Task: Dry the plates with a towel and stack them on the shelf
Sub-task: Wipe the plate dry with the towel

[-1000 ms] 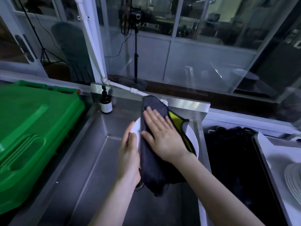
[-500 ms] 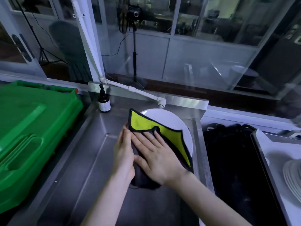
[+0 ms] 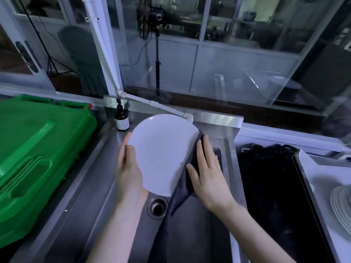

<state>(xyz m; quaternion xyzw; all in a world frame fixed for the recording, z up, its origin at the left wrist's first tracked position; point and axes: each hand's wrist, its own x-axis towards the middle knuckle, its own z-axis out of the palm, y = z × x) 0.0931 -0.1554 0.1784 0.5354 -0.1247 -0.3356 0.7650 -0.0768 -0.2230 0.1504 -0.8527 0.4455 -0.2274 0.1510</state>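
Right of a green bin [image 3: 38, 149], over a steel sink [image 3: 79, 205], the left hand [image 3: 127, 168] grips a white plate [image 3: 163, 152] by its left rim. Its face, towel-covered a moment ago, is now bare. The right hand [image 3: 207, 173], fingers straight, presses the dark towel [image 3: 180, 192] against the right edge. The front seems dried; stacking comes later.

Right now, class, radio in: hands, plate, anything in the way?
Left hand grips plate rim, plate tilted over sink. Right hand flat, pressing towel to plate's right edge. Tap end close by plate's top rim.
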